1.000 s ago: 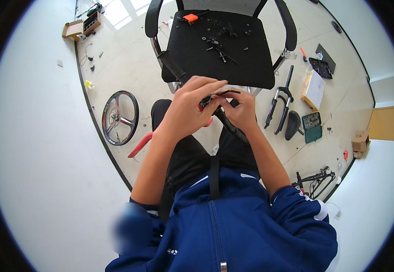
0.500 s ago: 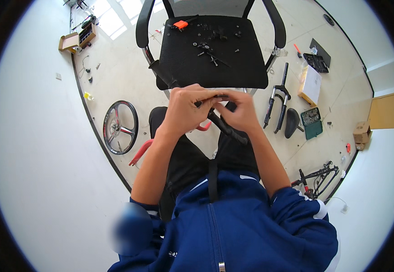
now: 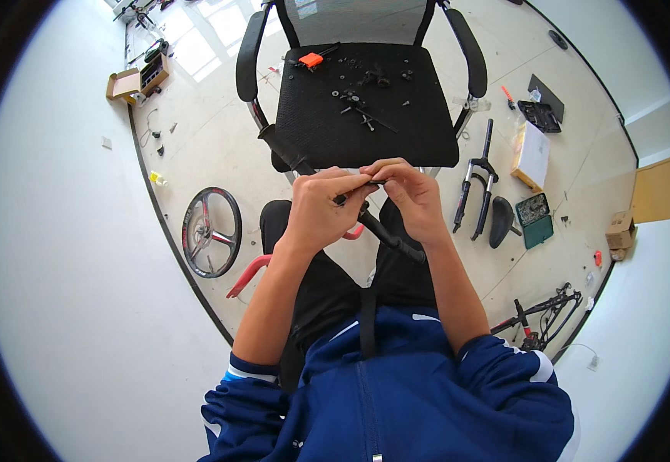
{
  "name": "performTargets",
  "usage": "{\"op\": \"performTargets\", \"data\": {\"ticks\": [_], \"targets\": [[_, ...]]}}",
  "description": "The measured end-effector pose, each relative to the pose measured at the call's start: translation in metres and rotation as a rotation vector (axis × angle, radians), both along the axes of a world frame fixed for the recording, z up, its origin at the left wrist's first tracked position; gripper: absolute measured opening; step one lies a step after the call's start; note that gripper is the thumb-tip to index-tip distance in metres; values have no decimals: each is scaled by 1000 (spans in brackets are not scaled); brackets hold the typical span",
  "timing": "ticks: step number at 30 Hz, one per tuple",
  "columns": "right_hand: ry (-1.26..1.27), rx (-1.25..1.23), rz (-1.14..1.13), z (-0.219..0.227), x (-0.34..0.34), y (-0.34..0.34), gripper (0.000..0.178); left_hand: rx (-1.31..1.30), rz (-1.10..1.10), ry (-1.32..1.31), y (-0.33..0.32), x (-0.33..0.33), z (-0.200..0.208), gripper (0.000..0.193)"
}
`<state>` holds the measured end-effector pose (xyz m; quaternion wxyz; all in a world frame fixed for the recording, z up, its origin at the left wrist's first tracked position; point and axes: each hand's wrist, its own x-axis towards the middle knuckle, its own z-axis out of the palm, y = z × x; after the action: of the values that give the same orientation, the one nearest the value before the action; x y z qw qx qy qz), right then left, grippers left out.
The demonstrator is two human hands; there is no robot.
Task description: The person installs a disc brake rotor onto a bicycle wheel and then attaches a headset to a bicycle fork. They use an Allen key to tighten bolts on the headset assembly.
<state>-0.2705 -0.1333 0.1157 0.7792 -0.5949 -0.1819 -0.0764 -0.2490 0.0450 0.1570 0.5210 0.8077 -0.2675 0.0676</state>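
A black bicycle handlebar with a grip on its far end lies slanted across my lap, from the chair's front edge down to the right. My left hand is closed round its middle, and thumb and fingers reach toward the right hand. Close beside it, my right hand pinches a small thin dark part that both sets of fingertips touch. What kind of part it is cannot be made out. The bar's middle is mostly hidden behind my hands.
Ahead stands a black office chair with small bolts, loose parts and an orange item on its seat. A wheel and a red curved piece are left. A fork, saddle, green case and frame lie right.
My right hand has turned and drawn slightly apart from the left, so the small dark part shows between the fingertips. The whole view has shifted, with the scene sitting a little lower.
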Motion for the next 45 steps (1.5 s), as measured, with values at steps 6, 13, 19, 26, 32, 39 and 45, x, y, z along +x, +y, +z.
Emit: {"op": "performTargets", "data": {"ticks": [6,13,19,26,32,39,45], "targets": [[-13,1,-44,-2,-2,7,15,-55,57,-70,-4,-1,-4,18],[-39,128,-226,-8,-6,38,14,-107,204,-156,-14,-9,-11,19],[47,354,-224,-4,-6,63,13,-72,389,-239,-24,-21,-20,17],[151,575,168,-11,5,44,20,-133,429,-306,-35,-29,-26,17],[217,461,543,-13,18,14,39,118,390,-415,-37,-35,-39,5],[45,-63,317,13,32,1,13,-143,398,-249,-31,-23,-28,8],[-27,-245,126,10,18,-8,16,-204,388,-157,-33,-18,-36,10]]}}
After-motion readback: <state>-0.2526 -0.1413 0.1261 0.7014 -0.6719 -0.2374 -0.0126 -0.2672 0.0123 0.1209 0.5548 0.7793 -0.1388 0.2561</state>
